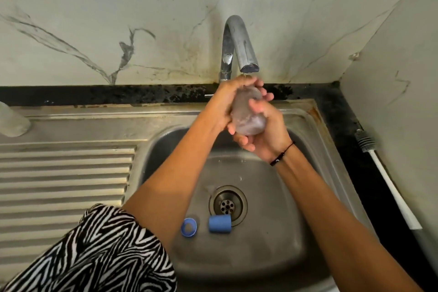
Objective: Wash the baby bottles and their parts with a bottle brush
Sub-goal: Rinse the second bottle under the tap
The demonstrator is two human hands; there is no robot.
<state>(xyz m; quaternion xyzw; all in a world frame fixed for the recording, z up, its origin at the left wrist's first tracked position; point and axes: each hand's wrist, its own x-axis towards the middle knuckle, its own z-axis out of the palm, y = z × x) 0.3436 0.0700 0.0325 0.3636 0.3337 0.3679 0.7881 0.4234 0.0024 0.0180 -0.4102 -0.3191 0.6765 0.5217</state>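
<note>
Head view: task judged partway. Clear baby bottle was held under the tap, water trickling onto it. Blue cap and blue ring lay in the sink near the drain, not yet seen to. Bottle brush lay on the counter, untouched. Left hand curled round the bottle's upper part; right hand gripped its base.

The left arm is bare from the elbow down, and above it hangs a loose sleeve in a black-and-white zebra print. The right arm is bare as far as the picture shows, with a thin black cord bracelet at the wrist carrying what looks like a small dark bead with a pale mark.
</note>
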